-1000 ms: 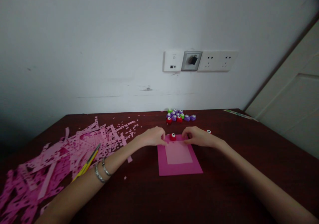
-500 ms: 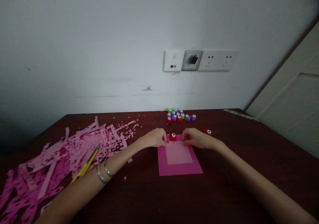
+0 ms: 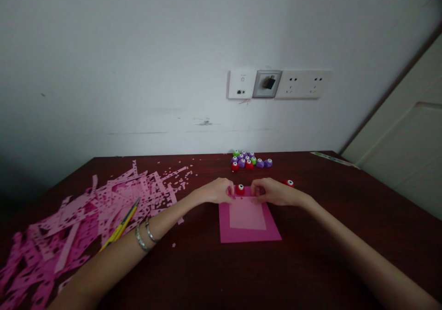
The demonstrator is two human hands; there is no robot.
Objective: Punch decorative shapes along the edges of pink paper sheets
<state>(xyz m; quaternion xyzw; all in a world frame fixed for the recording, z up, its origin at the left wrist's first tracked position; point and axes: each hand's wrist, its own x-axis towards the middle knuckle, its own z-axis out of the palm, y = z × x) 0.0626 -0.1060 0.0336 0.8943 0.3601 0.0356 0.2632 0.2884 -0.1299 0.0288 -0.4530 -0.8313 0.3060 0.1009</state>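
A light pink paper sheet (image 3: 247, 214) lies over a larger magenta sheet (image 3: 250, 235) on the table. My left hand (image 3: 218, 191) is closed in a pinch at the light sheet's far left corner. At its far right corner, my right hand (image 3: 272, 192) pinches the sheet between thumb and fingers. Between both hands, by the far edge of the sheets, stands a small red craft punch (image 3: 240, 190) with a white button on top. Another red punch (image 3: 289, 183) sits just behind my right wrist, partly hidden.
Several purple craft punches (image 3: 259, 163), with green and red ones, cluster near the wall. At the left lies a heap of punched pink paper strips (image 3: 117, 192) with a yellow-handled tool (image 3: 120, 227) on it. A flat patterned strip (image 3: 334, 159) lies at the back right.
The light pink sheet has turned slightly on the magenta one, its near right corner now lower. Both hands stay at its far corners, nearly in place.
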